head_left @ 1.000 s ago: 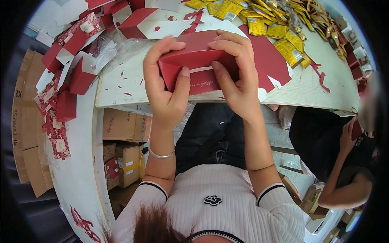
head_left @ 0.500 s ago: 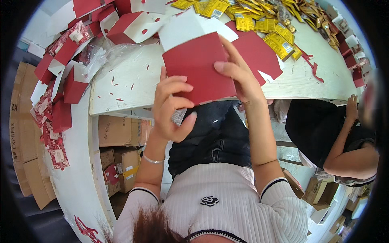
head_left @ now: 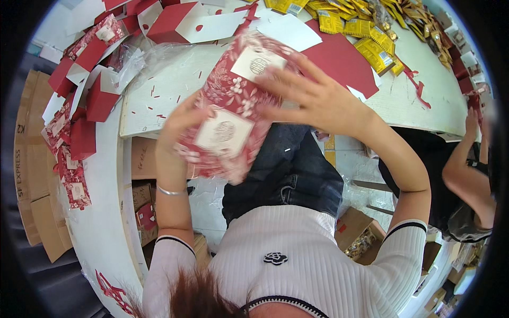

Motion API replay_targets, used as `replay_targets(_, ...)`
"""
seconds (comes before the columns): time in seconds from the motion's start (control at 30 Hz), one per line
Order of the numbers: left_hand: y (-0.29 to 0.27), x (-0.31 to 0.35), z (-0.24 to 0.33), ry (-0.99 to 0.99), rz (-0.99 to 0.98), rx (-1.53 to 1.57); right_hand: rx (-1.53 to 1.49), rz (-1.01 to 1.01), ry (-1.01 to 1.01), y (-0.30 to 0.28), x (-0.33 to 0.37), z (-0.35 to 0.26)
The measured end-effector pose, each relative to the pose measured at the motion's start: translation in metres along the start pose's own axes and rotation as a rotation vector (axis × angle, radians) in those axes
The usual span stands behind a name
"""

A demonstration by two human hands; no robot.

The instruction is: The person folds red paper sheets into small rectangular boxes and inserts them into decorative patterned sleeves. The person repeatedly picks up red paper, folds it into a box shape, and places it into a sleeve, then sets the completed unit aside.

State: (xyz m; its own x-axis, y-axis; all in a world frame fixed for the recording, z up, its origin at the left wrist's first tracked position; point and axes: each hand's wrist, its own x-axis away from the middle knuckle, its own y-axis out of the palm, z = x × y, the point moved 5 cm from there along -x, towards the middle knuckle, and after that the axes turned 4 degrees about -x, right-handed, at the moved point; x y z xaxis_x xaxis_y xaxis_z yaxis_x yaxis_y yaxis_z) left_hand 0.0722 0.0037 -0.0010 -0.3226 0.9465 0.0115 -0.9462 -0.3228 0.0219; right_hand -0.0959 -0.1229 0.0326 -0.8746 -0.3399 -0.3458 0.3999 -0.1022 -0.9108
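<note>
A red gift box (head_left: 245,108) with a pale floral pattern and two cream label patches is tilted over the table's near edge, smeared by motion. My left hand (head_left: 180,124) grips its left side, thumb over the front and the other fingers largely hidden. Across its right side, my right hand (head_left: 323,100) has its fingers stretched out and spread; blur hides whether they touch the surface. Just beyond the box lie a white card piece (head_left: 289,31) and a flat red card sheet (head_left: 344,61).
Red and white boxes (head_left: 172,24) and clear plastic film (head_left: 154,53) crowd the left. Yellow packets (head_left: 374,53) are heaped at the far right, near a red ribbon (head_left: 419,93). Red scraps dot the white table (head_left: 140,114). A person (head_left: 466,175) sits at right.
The box has turned from its plain red face to its floral face and shifted left and down. My right hand has spread its fingers; my left hand has moved left.
</note>
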Motion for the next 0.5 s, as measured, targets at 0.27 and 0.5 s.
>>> replay_targets(0.27,0.07,0.013,-0.023,-0.09,0.115,0.484,-0.626,0.13,0.404,-0.004,0.001,-0.009)
replay_targets(0.5,0.066,0.016,-0.039,0.025,0.314,0.53,-0.994,0.258,0.329,0.001,-0.02,-0.016)
